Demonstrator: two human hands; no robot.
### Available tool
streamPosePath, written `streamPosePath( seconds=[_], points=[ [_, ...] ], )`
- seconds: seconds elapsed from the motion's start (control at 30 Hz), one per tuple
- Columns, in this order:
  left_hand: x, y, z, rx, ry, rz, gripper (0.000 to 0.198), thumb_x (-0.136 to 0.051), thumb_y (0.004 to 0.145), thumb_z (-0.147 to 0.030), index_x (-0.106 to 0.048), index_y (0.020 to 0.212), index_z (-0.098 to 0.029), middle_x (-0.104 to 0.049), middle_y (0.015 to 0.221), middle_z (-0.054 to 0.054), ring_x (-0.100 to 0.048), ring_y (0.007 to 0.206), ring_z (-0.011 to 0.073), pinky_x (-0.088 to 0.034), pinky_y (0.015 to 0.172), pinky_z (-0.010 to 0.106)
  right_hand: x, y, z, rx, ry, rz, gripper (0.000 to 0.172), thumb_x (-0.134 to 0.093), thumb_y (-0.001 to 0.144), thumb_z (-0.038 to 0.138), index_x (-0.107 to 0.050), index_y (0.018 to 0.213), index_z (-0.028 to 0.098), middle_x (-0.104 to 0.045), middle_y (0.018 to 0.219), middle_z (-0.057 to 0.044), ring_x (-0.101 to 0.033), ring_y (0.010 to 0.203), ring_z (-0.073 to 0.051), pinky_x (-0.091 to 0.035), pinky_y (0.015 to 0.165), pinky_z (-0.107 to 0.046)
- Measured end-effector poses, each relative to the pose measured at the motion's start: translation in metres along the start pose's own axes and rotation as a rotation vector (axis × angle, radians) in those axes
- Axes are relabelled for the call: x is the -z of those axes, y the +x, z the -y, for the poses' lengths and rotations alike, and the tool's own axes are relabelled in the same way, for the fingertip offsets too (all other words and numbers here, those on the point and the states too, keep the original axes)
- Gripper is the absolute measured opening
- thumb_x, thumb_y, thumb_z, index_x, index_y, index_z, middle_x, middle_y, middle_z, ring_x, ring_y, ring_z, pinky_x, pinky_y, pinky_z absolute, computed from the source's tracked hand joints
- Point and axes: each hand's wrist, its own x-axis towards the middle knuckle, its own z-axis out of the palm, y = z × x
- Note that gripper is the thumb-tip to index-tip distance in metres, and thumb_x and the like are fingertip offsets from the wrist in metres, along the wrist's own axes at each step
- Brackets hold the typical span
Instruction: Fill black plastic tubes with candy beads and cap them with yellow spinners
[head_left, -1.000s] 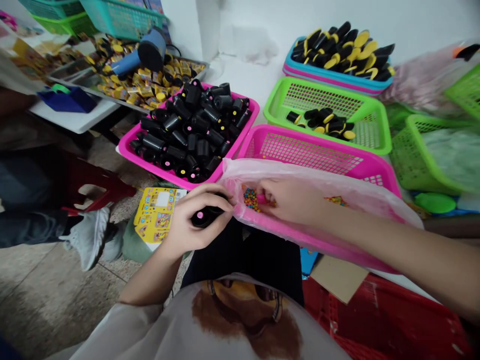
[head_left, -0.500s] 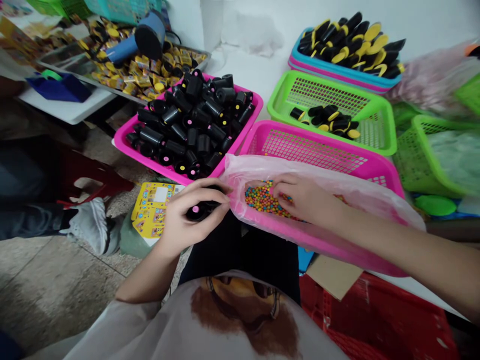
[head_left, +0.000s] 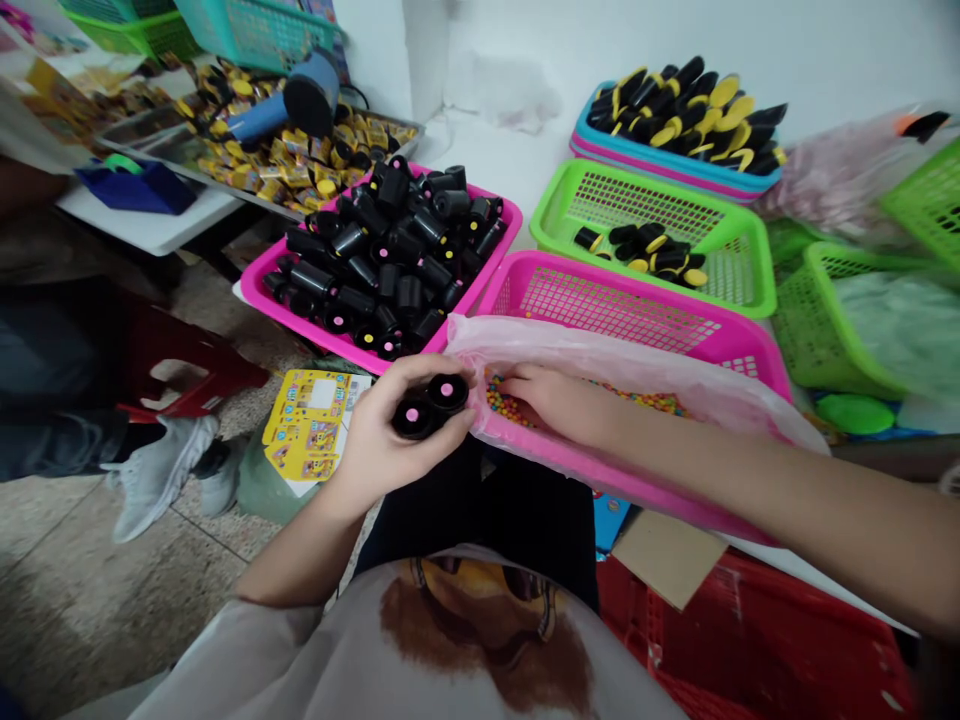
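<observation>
My left hand (head_left: pixel 382 440) is closed around two black tubes (head_left: pixel 429 402) whose pink-dotted ends face up, just left of a pink basket (head_left: pixel 622 310). A clear plastic bag (head_left: pixel 600 350) lies in that basket and holds small coloured candy beads (head_left: pixel 504 403). My right hand (head_left: pixel 559 402) reaches into the bag with its fingers curled down among the beads at the bag's left end; whether it holds any is hidden.
A pink tray (head_left: pixel 300 310) heaped with black tubes stands ahead on the left. A green basket (head_left: pixel 660 205) with a few capped tubes and a blue tray (head_left: pixel 675 165) of yellow-capped ones stand behind. Another person's shoe (head_left: pixel 154 480) rests on the floor at left. A red crate (head_left: pixel 750 650) sits below.
My left hand has tilted the tubes so that two pink-dotted ends show instead of one. My right hand has slid left in the bag, towards the tubes.
</observation>
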Motion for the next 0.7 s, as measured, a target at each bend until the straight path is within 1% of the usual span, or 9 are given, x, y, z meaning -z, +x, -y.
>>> streamPosePath(
  seconds=[0.1, 0.2, 0.27, 0.33, 0.4, 0.47, 0.57, 0.63, 0.7],
  points=[
    [-0.003, 0.005, -0.002, 0.016, -0.026, -0.021, 0.045, -0.082, 0.082, -0.01, -0.061, 0.121, -0.022, -0.08, 0.109, 0.005, -0.08, 0.098, 0.0185, -0.064, 0.088, 0.029, 0.005, 0.009, 0.006, 0.077, -0.03, 0.057, 0.036, -0.054, 0.095, 0.004, -0.074, 0.123, 0.015, -0.066, 0.148, -0.015, -0.06, 0.142, -0.031, -0.042, 0.125, -0.053],
    [-0.007, 0.009, -0.003, 0.05, -0.064, 0.025, 0.054, -0.082, 0.083, -0.012, -0.055, 0.128, -0.024, -0.081, 0.105, 0.003, -0.08, 0.092, 0.0172, -0.064, 0.084, 0.029, 0.008, 0.008, 0.008, 0.096, 0.009, 0.021, 0.04, -0.055, 0.093, 0.004, -0.074, 0.125, 0.018, -0.067, 0.149, -0.011, -0.059, 0.143, -0.029, -0.043, 0.124, -0.051],
    [-0.009, 0.013, -0.004, 0.085, -0.067, 0.072, 0.058, -0.082, 0.084, -0.016, -0.052, 0.132, -0.025, -0.081, 0.103, 0.002, -0.08, 0.089, 0.0172, -0.063, 0.081, 0.029, 0.01, 0.003, 0.008, 0.069, 0.018, -0.001, 0.042, -0.056, 0.092, 0.005, -0.073, 0.127, 0.021, -0.069, 0.146, -0.009, -0.064, 0.137, -0.028, -0.047, 0.12, -0.049],
    [-0.012, 0.016, -0.004, 0.11, -0.027, 0.1, 0.058, -0.083, 0.084, -0.02, -0.052, 0.133, -0.025, -0.081, 0.102, 0.002, -0.08, 0.09, 0.0187, -0.063, 0.08, 0.03, 0.014, -0.003, 0.01, 0.026, 0.039, -0.006, 0.042, -0.057, 0.094, 0.009, -0.071, 0.131, 0.023, -0.074, 0.138, -0.008, -0.07, 0.126, -0.027, -0.054, 0.112, -0.045],
    [-0.014, 0.02, -0.004, 0.118, 0.049, 0.105, 0.054, -0.083, 0.084, -0.023, -0.055, 0.131, -0.025, -0.08, 0.105, 0.002, -0.079, 0.093, 0.0197, -0.062, 0.081, 0.031, 0.021, -0.01, 0.015, -0.015, 0.088, -0.004, 0.039, -0.057, 0.098, 0.016, -0.069, 0.134, 0.024, -0.077, 0.132, -0.006, -0.074, 0.118, -0.025, -0.057, 0.104, -0.04],
    [-0.018, 0.024, -0.004, 0.109, 0.12, 0.113, 0.05, -0.082, 0.083, -0.024, -0.059, 0.127, -0.025, -0.078, 0.112, 0.003, -0.079, 0.098, 0.0203, -0.062, 0.086, 0.032, 0.032, -0.016, 0.02, -0.029, 0.146, -0.011, 0.037, -0.058, 0.102, 0.026, -0.068, 0.137, 0.026, -0.078, 0.13, -0.006, -0.074, 0.115, -0.023, -0.058, 0.101, -0.038],
    [-0.025, 0.028, -0.003, 0.111, 0.135, 0.139, 0.062, -0.083, 0.083, -0.024, -0.055, 0.137, -0.026, -0.079, 0.116, 0.004, -0.079, 0.105, 0.0225, -0.062, 0.094, 0.035, 0.048, -0.025, 0.027, -0.039, 0.2, -0.074, 0.034, -0.058, 0.102, 0.037, -0.072, 0.13, 0.026, -0.08, 0.123, -0.005, -0.075, 0.106, -0.023, -0.06, 0.094, -0.039],
    [-0.032, 0.032, 0.0, 0.096, 0.12, 0.156, 0.075, -0.084, 0.081, -0.021, -0.048, 0.146, -0.026, -0.08, 0.113, 0.004, -0.079, 0.108, 0.0239, -0.062, 0.095, 0.037, 0.056, -0.031, 0.029, -0.061, 0.231, -0.152, 0.031, -0.058, 0.101, 0.038, -0.075, 0.124, 0.025, -0.081, 0.117, -0.006, -0.076, 0.101, -0.023, -0.062, 0.09, -0.039],
    [-0.038, 0.035, 0.003, 0.079, 0.122, 0.179, 0.08, -0.084, 0.08, -0.019, -0.045, 0.15, -0.025, -0.081, 0.113, 0.005, -0.079, 0.11, 0.0246, -0.062, 0.094, 0.036, 0.062, -0.035, 0.029, -0.063, 0.227, -0.23, 0.03, -0.058, 0.1, 0.035, -0.074, 0.124, 0.025, -0.081, 0.115, -0.006, -0.077, 0.101, -0.023, -0.064, 0.089, -0.039]
  ],
)
